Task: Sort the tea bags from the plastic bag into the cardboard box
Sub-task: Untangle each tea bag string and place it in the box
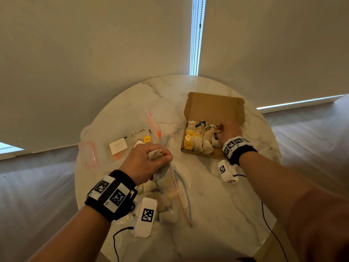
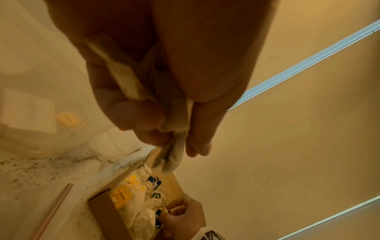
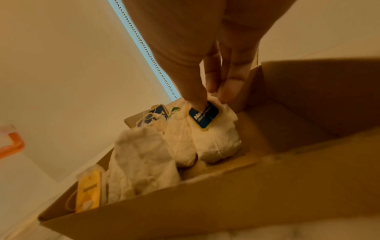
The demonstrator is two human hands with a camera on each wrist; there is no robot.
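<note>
An open cardboard box stands at the right of the round marble table, with several tea bags packed in its left part. My right hand reaches into the box, and its thumb and fingers pinch a tea bag with a blue tag at the top. My left hand hovers above a clear plastic bag holding several tea bags, and it grips a bunch of tea bags in curled fingers.
A second, nearly empty zip bag with an orange slider, a white card and a yellow tag lies at the table's left. Dark crumbs dot the marble. Thin cables trail off the near edge. Window blinds hang behind.
</note>
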